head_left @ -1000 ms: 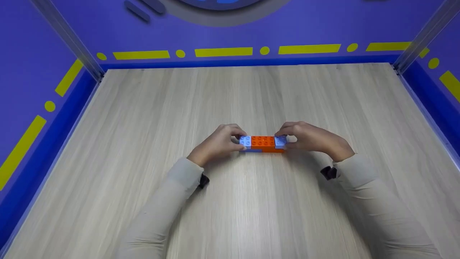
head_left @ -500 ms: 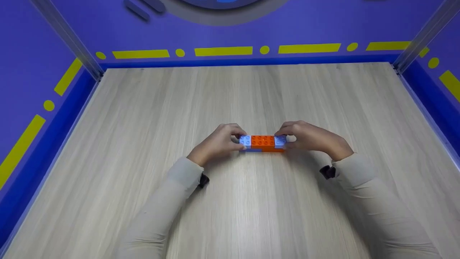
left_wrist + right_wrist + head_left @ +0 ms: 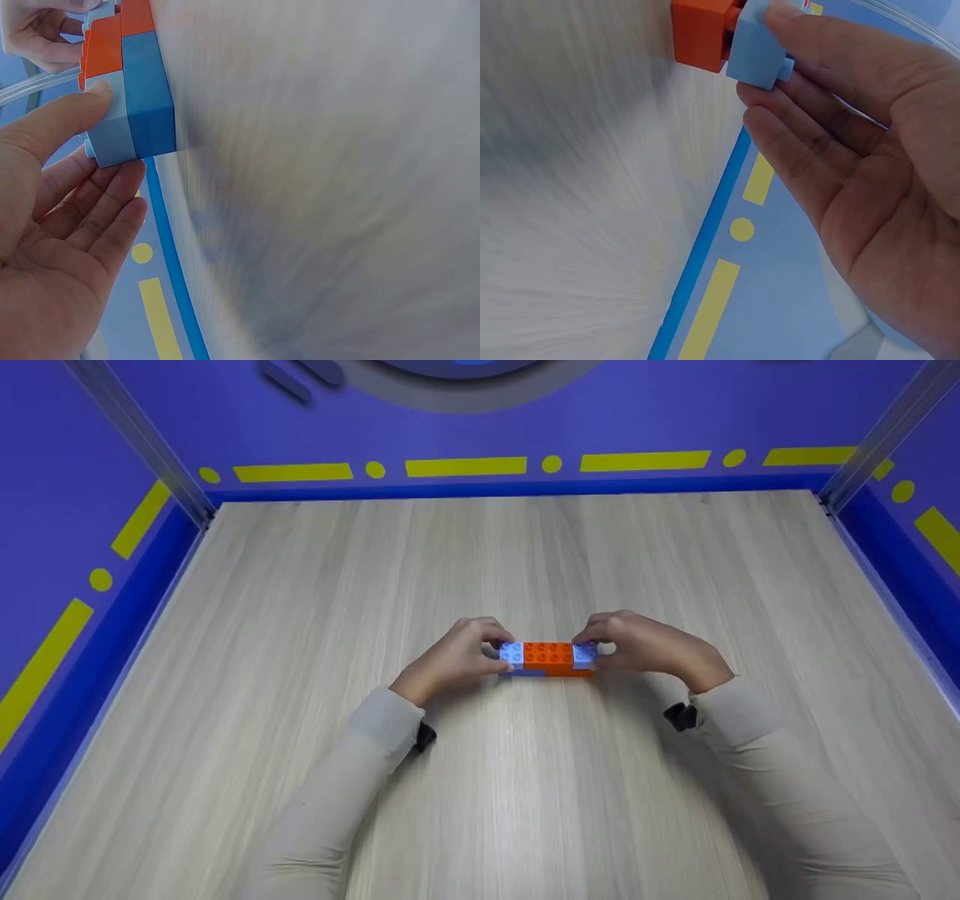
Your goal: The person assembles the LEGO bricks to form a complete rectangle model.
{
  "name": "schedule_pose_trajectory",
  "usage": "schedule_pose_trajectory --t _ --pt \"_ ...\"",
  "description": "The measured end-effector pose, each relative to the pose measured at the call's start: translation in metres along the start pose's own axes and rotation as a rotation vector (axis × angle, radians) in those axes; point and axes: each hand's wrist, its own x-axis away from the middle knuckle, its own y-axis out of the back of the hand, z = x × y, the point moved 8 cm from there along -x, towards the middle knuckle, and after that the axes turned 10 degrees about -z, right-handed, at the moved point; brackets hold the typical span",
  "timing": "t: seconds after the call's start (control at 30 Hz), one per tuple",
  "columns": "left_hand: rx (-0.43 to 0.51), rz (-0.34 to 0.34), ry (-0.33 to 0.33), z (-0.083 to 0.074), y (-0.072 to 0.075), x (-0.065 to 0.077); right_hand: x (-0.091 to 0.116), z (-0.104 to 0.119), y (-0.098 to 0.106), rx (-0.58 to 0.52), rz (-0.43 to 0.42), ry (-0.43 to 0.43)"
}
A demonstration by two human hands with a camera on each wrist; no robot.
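Observation:
A row of toy building bricks stands two layers high near the table's middle. Below are a darker blue brick (image 3: 150,97) and an orange brick (image 3: 700,34). On top, an orange brick (image 3: 548,655) lies between two light blue ones. My left hand (image 3: 454,658) pinches the left light blue brick (image 3: 112,124) by its sides; it sits flush on the darker blue one. My right hand (image 3: 649,646) pinches the right light blue brick (image 3: 756,49). In the right wrist view this brick stands slightly off the lower orange one, with studs showing in the gap.
The wood-grain table (image 3: 525,810) has purple walls (image 3: 480,435) with yellow markings on its back and sides. Metal posts (image 3: 142,442) rise at the back corners. A dark wrist device (image 3: 425,736) shows under the left sleeve, another (image 3: 681,717) at the right one.
The bricks and both hands hold nearly the same place throughout. The right wrist and sleeve shift very slightly left and up.

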Motion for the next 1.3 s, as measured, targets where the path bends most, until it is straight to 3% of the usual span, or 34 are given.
schedule_pose_trajectory --t 0.87,1.3 --pt "-0.009 0.000 0.009 -0.0007 0.0001 -0.0009 -0.0003 0.0019 -0.0005 0.022 -0.039 -0.017" --pt "0.000 0.000 0.022 0.0020 -0.0005 -0.0010 0.0021 -0.0073 -0.0036 -0.064 -0.048 -0.043"
